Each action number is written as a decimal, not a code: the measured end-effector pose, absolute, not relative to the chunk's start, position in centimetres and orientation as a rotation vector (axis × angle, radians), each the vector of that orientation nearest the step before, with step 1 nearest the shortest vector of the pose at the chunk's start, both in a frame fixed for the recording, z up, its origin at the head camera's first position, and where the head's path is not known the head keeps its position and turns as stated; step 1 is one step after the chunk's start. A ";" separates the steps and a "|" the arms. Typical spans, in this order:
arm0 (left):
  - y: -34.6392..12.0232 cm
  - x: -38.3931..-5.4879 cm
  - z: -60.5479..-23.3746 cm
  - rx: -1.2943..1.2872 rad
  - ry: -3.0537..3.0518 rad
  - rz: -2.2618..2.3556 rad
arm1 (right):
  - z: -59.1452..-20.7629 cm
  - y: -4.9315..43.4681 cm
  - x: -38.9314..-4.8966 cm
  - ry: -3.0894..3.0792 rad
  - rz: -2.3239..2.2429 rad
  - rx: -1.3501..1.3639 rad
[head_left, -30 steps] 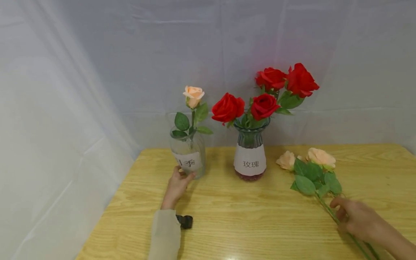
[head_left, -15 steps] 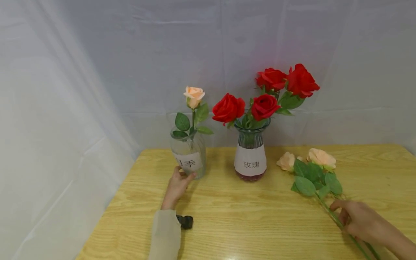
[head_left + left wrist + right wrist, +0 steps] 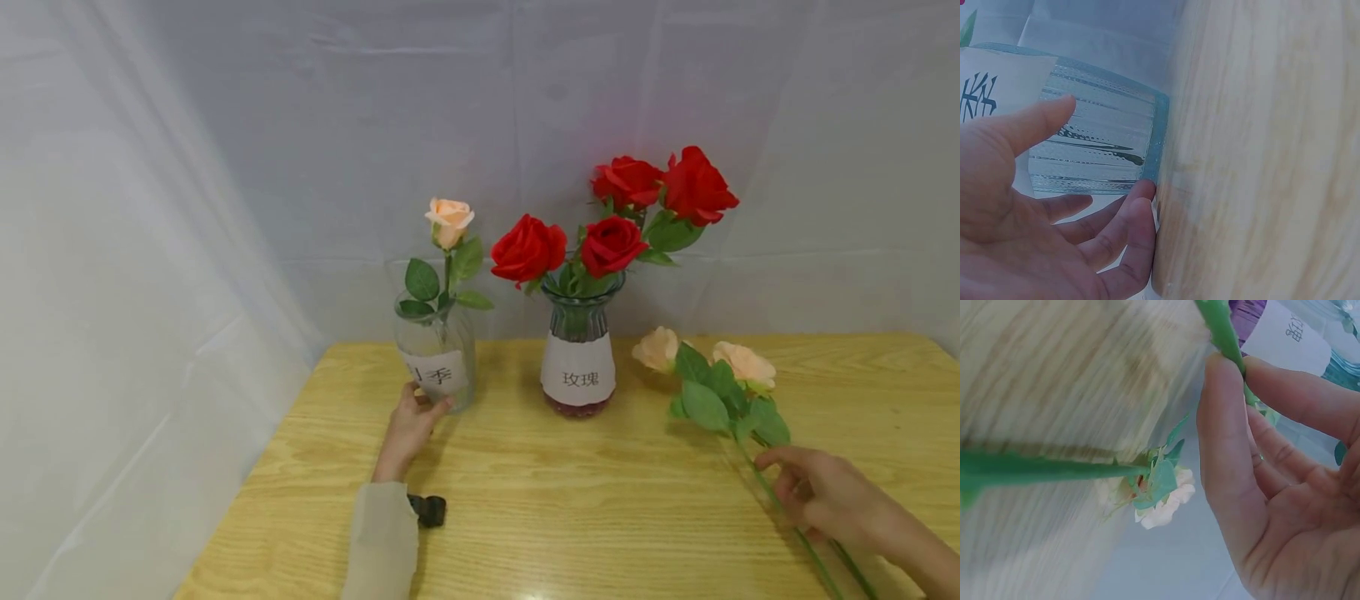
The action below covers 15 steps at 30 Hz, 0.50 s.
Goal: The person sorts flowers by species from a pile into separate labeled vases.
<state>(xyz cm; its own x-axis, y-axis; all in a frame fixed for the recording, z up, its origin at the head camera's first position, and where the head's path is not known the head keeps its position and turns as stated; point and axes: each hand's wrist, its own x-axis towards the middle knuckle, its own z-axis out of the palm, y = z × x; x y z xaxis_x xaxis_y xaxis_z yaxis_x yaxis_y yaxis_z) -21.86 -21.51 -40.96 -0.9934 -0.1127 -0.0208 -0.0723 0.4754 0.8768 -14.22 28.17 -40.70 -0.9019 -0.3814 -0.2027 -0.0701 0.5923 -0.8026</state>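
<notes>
My left hand holds the base of a clear glass vase, thumb across its front and fingers at its left side. A peach rose stands in that vase, which bears a white paper label. At the right, my right hand pinches the green stem of another peach rose between thumb and forefinger. This flower is tilted a little above the table. Beside it a second peach rose lies with its stem passing under the hand.
Between the hands, farther back, stands a labelled vase of several red roses, purple at its base. A pale cloth backdrop hangs behind the wooden table. A black wrist device sits by the left sleeve.
My right hand has taken a rose stem and raised it slightly; that flower has shifted up and left, away from the lying one. The left hand stays at the vase.
</notes>
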 end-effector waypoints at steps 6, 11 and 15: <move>-21.5 -21.9 -40.7 0.186 -2.665 -1.562 | -40.4 28.0 -14.8 2.396 -1.342 -0.419; -21.6 -21.8 -40.7 0.182 -2.666 -1.559 | -39.9 27.7 -15.6 2.320 -1.441 -0.369; -21.5 -21.8 -40.8 0.179 -2.671 -1.555 | -39.5 27.4 -15.9 2.271 -1.497 -0.287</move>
<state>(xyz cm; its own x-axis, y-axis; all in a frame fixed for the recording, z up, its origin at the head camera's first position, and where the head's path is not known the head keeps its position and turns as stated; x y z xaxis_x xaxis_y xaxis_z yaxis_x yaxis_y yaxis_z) -21.83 -21.54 -40.77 -0.9923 -0.1224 -0.0187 -0.0767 0.4892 0.8688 -15.95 27.43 -39.47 -0.8973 -0.3835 -0.2184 0.0494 0.4044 -0.9132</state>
